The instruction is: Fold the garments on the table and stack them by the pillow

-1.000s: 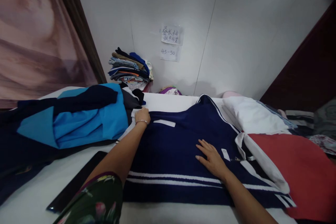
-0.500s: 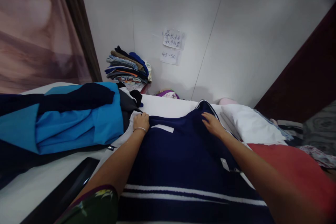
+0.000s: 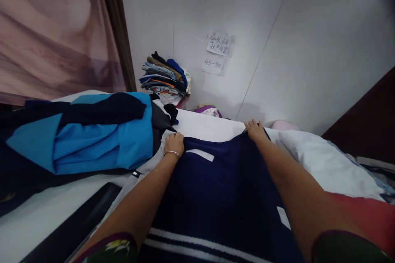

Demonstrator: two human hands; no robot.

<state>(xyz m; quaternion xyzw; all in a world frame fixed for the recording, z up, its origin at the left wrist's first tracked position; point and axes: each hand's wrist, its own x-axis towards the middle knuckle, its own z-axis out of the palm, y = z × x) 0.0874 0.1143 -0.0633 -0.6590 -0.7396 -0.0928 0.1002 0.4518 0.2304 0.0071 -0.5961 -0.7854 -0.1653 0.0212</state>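
Note:
A navy garment [image 3: 216, 185] with white stripes lies spread in front of me, a white label strip [image 3: 200, 155] near its far edge. My left hand [image 3: 174, 144], with a bracelet at the wrist, is closed on the garment's far left corner, beside pale grey cloth. At the far right corner my right hand [image 3: 255, 130] rests on the fabric, fingers stretched out and slightly apart over the edge. A small white tag [image 3: 284, 217] shows on the garment near my right forearm.
Blue and black clothing [image 3: 101, 139] is heaped at the left, by a black object [image 3: 77, 222]. Folded clothes [image 3: 165, 78] are stacked against the wall. White cloth [image 3: 327, 160] and red cloth [image 3: 358, 213] lie at the right. Paper notes [image 3: 219, 45] hang on the wall.
My right hand has moved forward to the garment's far right corner, and the raised edge there now lies lower. My left hand keeps its hold. The view has shifted slightly.

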